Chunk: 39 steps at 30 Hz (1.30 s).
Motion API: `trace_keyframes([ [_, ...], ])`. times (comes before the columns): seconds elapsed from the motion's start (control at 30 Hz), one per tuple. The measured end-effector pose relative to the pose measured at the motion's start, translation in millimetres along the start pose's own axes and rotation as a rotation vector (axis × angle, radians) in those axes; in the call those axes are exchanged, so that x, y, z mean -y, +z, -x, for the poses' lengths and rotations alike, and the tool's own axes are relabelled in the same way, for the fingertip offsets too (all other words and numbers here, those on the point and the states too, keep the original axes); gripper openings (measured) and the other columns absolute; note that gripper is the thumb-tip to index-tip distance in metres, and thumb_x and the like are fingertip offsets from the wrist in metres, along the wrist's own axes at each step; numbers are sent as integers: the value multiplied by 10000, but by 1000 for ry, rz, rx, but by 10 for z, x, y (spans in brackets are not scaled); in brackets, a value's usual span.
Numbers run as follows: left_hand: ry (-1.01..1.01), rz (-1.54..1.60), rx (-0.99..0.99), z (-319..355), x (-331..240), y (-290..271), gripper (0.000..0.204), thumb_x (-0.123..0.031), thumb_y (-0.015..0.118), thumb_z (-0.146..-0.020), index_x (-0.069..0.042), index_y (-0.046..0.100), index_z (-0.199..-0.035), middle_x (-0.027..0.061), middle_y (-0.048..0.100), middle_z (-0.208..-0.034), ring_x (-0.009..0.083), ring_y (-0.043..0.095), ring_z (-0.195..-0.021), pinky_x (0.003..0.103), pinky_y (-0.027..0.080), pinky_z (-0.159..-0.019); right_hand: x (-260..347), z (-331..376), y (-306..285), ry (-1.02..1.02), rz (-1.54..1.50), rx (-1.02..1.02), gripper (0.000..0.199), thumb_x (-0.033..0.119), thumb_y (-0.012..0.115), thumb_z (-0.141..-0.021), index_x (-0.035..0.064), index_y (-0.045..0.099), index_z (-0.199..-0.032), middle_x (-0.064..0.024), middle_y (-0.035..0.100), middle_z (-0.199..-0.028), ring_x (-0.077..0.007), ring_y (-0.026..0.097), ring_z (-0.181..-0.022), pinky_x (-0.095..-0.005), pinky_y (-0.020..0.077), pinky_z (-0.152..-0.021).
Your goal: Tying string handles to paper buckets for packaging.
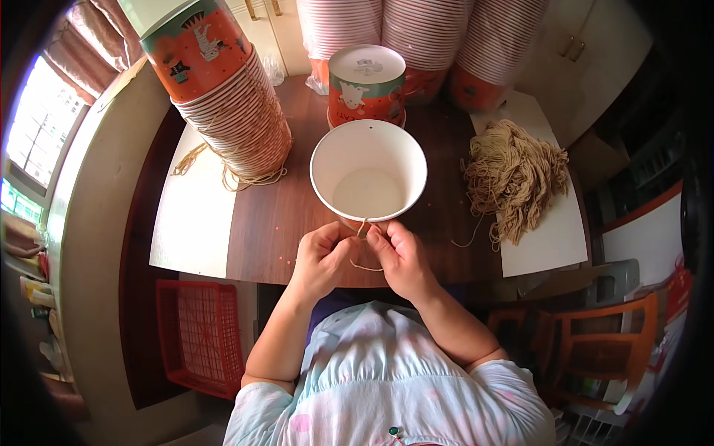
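Observation:
A paper bucket (332, 165) with a white inside stands at the near middle of the table, its open mouth facing up. A small dark hole shows near the far rim. At the near rim a tan cord (363, 230) comes up at the bucket's edge, and a thin length of it curves below my fingers. My left hand (321, 259) pinches the cord from the left. From the other side, the thumb and fingers of my right hand (404, 260) close on the same cord. Both hands nearly touch, and the fingertips partly hide the cord.
An upside-down patterned bucket (367, 89) stands behind. On the left rises a tall stack of orange buckets (227, 111) with cords hanging from it; wrapped stacks (425, 37) line the back. A tan cord heap (513, 178) lies right. A red crate (199, 334) sits below left.

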<state>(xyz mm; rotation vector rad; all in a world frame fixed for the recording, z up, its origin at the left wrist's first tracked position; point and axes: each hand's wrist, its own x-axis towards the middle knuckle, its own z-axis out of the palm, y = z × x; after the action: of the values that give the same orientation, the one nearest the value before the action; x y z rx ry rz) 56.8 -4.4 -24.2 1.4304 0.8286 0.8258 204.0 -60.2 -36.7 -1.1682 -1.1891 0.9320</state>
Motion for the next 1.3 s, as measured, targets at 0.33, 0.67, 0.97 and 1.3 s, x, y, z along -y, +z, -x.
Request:
trace_keyframes([
  [0.33,-117,130,77,106,-125,-160,146,-107,551,-912,19,608,-866,-9,571,-728,52,493,-676,200,388,-614,-29,0,-69,-3,1,-73,187,146,577,-940,-7,584,-1048,23,552,-806,-27,444,-652,-182,389,-591],
  [0.67,127,-198,71,233,-363,-59,78,-17,550,-919,39,605,-915,9,601,-791,43,507,-729,196,412,-617,289,-107,-176,-788,814,-37,321,59,717,-709,129,635,-1010,-45,587,-1059,-191,558,-806,-352,410,-750],
  [0.97,52,4,187,296,-714,-52,111,-44,548,-929,50,596,-896,40,623,-793,73,572,-736,215,481,-670,200,-255,-384,-785,965,-141,194,80,702,-709,103,595,-869,-20,585,-989,-202,559,-827,-373,408,-771],
  [1.3,-60,-239,430,261,-1015,-465,153,-93,627,-893,45,632,-961,50,639,-763,79,568,-712,243,477,-657,366,-422,-828,-754,716,105,170,-61,647,-741,33,575,-865,-81,632,-826,-270,618,-765,-364,493,-728],
])
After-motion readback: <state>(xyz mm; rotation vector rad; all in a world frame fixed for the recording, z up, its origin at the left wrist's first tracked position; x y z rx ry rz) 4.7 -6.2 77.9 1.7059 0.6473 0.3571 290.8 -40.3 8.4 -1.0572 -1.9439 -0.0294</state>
